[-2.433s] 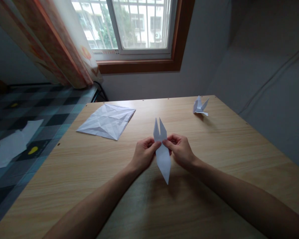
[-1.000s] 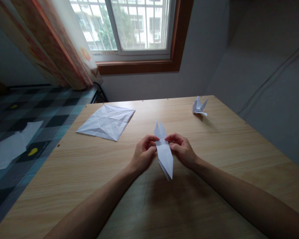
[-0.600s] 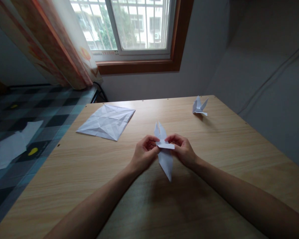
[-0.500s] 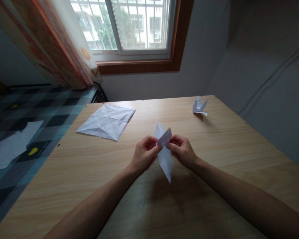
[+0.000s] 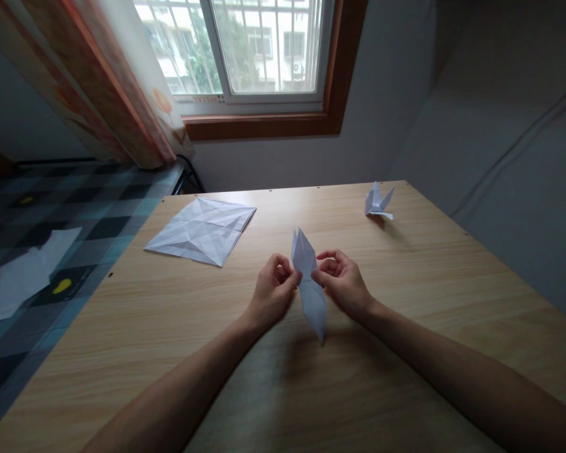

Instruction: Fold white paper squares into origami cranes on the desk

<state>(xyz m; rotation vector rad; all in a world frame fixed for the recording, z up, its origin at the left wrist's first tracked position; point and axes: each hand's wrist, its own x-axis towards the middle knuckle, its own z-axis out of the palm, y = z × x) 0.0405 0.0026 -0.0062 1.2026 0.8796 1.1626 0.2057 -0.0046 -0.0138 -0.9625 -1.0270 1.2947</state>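
A piece of folded white paper (image 5: 313,304) is held above the table between my two hands. Its lower end narrows to a point, and its upper end splits into two pointed tips. My left hand (image 5: 277,284) pinches its left edge near the middle, with the thumb in front. Opposite it, my right hand (image 5: 343,280) pinches the right edge with the thumb on the near face and the fingers curled. A finished-looking paper crane (image 5: 377,201) stands at the table's far right. Creased white paper sheets (image 5: 200,229) lie flat at the far left.
The wooden table (image 5: 170,340) spreads beneath my hands. A checked bed (image 5: 9,358) adjoins it on the left, with white paper (image 5: 23,277) on top. Behind are a wall, a window (image 5: 268,50) and a curtain (image 5: 122,94).
The small flap that stuck out toward me at the middle of the folded paper now lies up against the upper part. My hands have barely moved.
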